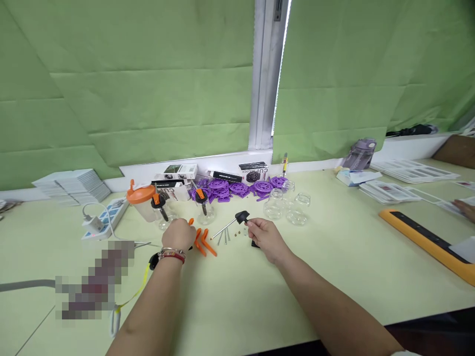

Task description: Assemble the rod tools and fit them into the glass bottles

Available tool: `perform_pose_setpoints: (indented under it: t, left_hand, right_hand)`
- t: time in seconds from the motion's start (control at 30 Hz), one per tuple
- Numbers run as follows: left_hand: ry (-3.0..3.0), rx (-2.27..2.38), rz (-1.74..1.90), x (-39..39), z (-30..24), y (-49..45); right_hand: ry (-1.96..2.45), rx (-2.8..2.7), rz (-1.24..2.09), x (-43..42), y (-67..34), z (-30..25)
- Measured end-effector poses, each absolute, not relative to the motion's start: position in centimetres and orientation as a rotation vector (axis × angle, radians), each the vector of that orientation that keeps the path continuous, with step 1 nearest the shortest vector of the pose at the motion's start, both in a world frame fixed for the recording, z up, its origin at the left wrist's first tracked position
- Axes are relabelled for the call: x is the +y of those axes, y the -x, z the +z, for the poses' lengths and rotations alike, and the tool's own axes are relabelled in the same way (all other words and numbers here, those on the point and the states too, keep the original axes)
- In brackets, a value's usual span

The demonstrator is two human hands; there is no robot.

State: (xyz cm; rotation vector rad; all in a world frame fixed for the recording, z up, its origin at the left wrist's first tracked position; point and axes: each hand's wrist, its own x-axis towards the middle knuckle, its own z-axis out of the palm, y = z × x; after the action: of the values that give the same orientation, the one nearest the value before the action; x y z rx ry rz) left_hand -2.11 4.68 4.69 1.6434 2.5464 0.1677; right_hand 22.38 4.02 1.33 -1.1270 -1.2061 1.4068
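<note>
My right hand [267, 238] pinches a black plastic fitting [242, 216]. From the fitting a thin metal rod [224, 229] slants down to the left. My left hand [179, 234] is closed, back of the hand up, with an orange bent piece [191, 221] poking out past its fingers. Beside it lie more orange bent pieces [207, 242]. Several screws [225, 236] and a few tiny brass-coloured parts [237, 234] rest between the hands. A small black part [255, 244] is partly hidden under my right hand.
Two glass jars with black-and-orange tops [201, 197] stand behind my left hand, near an orange-lidded cup [143, 198]. Purple plastic parts [237, 189] and boxes [254, 172] line the wall. Clear glass bodies [297, 216] stand right. An orange-and-black tool [419, 242] and another person's hand [465, 209] are far right.
</note>
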Motion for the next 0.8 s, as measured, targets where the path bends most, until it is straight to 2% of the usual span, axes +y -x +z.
perform_pose_setpoints:
  t: [0.2,0.4,0.47,0.53,0.6,0.73,0.8]
  left_hand:
    - [-1.615,2.482,0.006,5.7,3.0,2.2]
    - [-1.717,2.462,0.095,4.0,4.5,1.7]
    - [-1.817,2.354,0.224,2.7,5.2,1.2]
    - [-1.844,1.979,0.561,1.5,5.6,0.5]
    - [-1.771,1.642,0.731,0.5,5.3,-0.5]
    - [-1.664,1.257,1.203,-0.3,3.9,-3.1]
    - [-1.769,1.188,1.279,-0.4,3.3,-4.1]
  right_hand:
    - [1.118,-1.355,1.379,3.8,-22.1,0.6]
    - [1.107,-1.431,1.367,3.6,-21.8,0.2]
    - [1.112,-1.392,1.368,3.8,-22.0,0.4]
    - [1.123,-1.297,1.385,4.0,-22.4,0.9]
    - [1.117,-1.161,1.441,4.1,-22.7,1.4]
    - [0.972,-0.992,1.720,2.8,-21.8,1.9]
    - [0.885,-1.026,1.917,1.5,-20.7,1.6]
